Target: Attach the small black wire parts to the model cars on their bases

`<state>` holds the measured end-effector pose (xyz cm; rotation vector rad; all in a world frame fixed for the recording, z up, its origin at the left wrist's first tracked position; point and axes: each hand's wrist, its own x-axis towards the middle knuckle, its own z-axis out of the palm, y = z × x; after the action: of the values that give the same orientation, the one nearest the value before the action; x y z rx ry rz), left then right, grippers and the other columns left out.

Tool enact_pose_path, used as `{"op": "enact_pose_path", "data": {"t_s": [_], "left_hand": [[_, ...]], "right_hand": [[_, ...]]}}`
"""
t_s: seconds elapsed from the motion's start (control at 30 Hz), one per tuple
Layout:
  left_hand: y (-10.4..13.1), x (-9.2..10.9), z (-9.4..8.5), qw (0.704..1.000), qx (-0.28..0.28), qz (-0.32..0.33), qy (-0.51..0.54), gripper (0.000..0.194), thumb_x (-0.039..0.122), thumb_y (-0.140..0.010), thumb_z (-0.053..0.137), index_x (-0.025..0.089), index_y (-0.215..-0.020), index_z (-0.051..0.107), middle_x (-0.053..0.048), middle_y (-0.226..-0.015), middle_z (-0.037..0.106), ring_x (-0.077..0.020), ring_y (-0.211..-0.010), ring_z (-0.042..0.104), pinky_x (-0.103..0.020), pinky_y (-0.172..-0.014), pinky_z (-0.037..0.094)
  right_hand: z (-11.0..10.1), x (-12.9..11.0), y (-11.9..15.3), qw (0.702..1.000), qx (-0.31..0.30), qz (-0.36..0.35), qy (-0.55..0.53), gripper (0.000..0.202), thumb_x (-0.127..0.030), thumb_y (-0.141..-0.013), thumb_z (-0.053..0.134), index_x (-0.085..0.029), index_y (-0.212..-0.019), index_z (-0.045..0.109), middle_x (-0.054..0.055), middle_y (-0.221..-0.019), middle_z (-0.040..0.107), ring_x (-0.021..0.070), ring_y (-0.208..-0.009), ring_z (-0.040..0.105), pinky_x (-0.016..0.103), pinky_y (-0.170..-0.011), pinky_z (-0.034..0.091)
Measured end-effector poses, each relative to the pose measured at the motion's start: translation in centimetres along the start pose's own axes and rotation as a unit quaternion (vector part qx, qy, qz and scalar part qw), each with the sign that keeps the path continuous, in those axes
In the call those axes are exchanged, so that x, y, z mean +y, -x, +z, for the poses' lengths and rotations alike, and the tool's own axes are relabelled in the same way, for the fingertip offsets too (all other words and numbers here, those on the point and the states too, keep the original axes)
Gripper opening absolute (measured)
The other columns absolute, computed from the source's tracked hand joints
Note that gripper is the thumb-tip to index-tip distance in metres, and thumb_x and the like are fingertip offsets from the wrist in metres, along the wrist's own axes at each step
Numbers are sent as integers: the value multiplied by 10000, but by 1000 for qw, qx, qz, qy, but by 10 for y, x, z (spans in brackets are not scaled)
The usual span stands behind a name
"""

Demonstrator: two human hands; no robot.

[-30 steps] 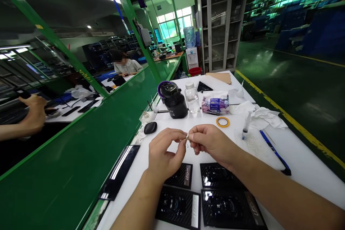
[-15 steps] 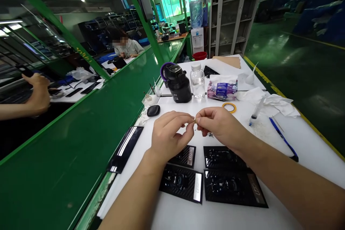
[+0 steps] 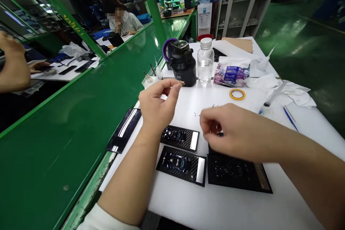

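Note:
My left hand (image 3: pixel 161 104) is raised above the white table, thumb and forefinger pinched on a tiny thin piece that is too small to name. My right hand (image 3: pixel 229 131) is curled, a little blurred, with its fingertips pressed together; what they hold, if anything, is hidden. It hovers over a dark plate at the right, mostly covering it. Nearer me lies a black plate with a small model car (image 3: pixel 229 169) on it. Two more model-car plates lie to the left, the far one (image 3: pixel 175 135) and the near one (image 3: pixel 178 162). Tiny dark bits (image 3: pixel 215 106) lie beyond my right hand.
A black jug (image 3: pixel 184 66), a clear bottle (image 3: pixel 205 63) and a tissue pack (image 3: pixel 231 72) stand at the back. Yellow tape (image 3: pixel 237 94), a syringe (image 3: pixel 273 95) and crumpled tissues (image 3: pixel 296 91) lie right. A green partition (image 3: pixel 81 115) borders the left; co-workers sit beyond.
My hands have parted: the left has risen with the tiny piece, while the right has drawn back toward the plates. The view has tilted downward.

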<state>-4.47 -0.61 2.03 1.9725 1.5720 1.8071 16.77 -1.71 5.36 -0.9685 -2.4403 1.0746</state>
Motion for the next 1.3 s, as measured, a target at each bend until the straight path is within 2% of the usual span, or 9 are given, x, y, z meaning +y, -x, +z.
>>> {"op": "enact_pose_path", "data": {"t_s": [0.13, 0.3, 0.43, 0.53, 0.73, 0.93, 1.03, 1.17, 1.3], "left_hand": [[-2, -6, 1, 999, 33, -24, 35, 152, 319, -884, 684, 176, -874, 734, -22, -809, 730, -123, -688, 647, -233, -613, 502], [-2, -4, 2, 998, 33, -35, 30, 96, 246, -870, 674, 172, -843, 728, -7, -758, 708, -106, -642, 620, -228, -599, 488], [0, -6, 3, 999, 29, -24, 34, 81, 235, -868, 688, 173, -847, 737, -9, -758, 717, -105, -629, 608, -228, -595, 482], [-2, -6, 2, 999, 24, -16, 28, 116, 272, -900, 679, 170, -891, 733, -20, -803, 736, -104, -623, 604, -229, -589, 484], [-3, 28, -43, 979, -30, 162, -120, 85, 123, -908, 637, 179, -924, 699, -25, -905, 747, -139, -830, 689, -248, -787, 534], [73, 47, -130, 968, -132, 94, -190, 150, 57, -871, 608, 188, -937, 639, -48, -1005, 726, -170, -926, 682, -302, -857, 533], [135, 42, -158, 968, -92, 22, -232, 125, 84, -900, 582, 189, -937, 638, -75, -1091, 682, -184, -982, 654, -325, -864, 532], [192, 36, -162, 959, -1, -21, -282, 126, 111, -913, 598, 209, -950, 669, -64, -1071, 646, -190, -984, 621, -340, -856, 525], [200, 33, -150, 963, -11, 8, -270, 136, 118, -911, 615, 216, -967, 691, -70, -1112, 641, -205, -1014, 598, -353, -847, 522]], "right_hand": [[21, -14, 18, 975, -61, -50, 206, 169, -71, -710, 674, -227, -738, 616, 18, -729, 643, 231, -684, 582, 336, -597, 390], [56, -17, 24, 947, -96, -95, 293, 197, -216, -710, 793, -180, -859, 668, 88, -853, 658, 286, -783, 581, 437, -770, 465], [77, -25, 23, 926, -143, -54, 345, 378, -352, -692, 834, -136, -957, 673, 139, -877, 636, 344, -874, 570, 479, -800, 487], [90, -32, 22, 918, -163, -21, 360, 260, -269, -775, 749, -147, -986, 657, 129, -854, 622, 326, -843, 572, 452, -734, 495], [114, -22, 27, 932, -33, -98, 348, 151, -166, -767, 679, -168, -917, 664, 109, -801, 637, 308, -786, 583, 434, -674, 470], [143, -16, 32, 936, 145, -177, 266, 256, -161, -595, 738, -196, -829, 642, 67, -721, 567, 281, -691, 522, 418, -598, 415], [163, -23, 31, 941, 151, -191, 237, 262, -168, -620, 756, -200, -849, 633, 67, -757, 552, 284, -713, 513, 434, -608, 428], [181, -23, 32, 948, 137, -209, 197, 459, -131, -725, 727, -155, -1163, 592, 111, -966, 592, 300, -861, 547, 457, -721, 489], [182, -12, 32, 949, 150, -227, 160, 589, -136, -778, 718, -125, -1312, 472, 156, -1181, 565, 324, -1026, 540, 483, -849, 505]]}}
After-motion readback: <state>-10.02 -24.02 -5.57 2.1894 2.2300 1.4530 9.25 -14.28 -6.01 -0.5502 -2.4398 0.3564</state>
